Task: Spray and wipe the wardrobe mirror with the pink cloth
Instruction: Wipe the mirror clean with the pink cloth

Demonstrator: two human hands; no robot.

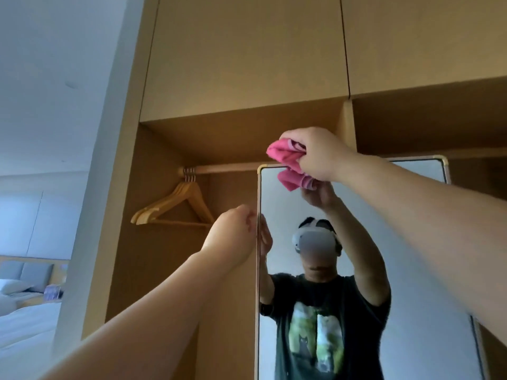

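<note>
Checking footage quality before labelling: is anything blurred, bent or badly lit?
Head view: wide lens bows the wardrobe edges; daylight from the left leaves its inside dim; the left hand gripping the mirror looks soft; right hand and pink cloth read clearly.

There is one mirror [277, 204] and one pink cloth [285, 157]. Two hands are in view: the left hand [233, 231] and the right hand [318, 154]. One rail [227, 168] carries a tight bunch of wooden hangers [175, 204], three or four; the hooks overlap too closely for a sure count. Two upper cabinet doors [247, 50] show above, and one bed [24, 330] at far left.
</note>
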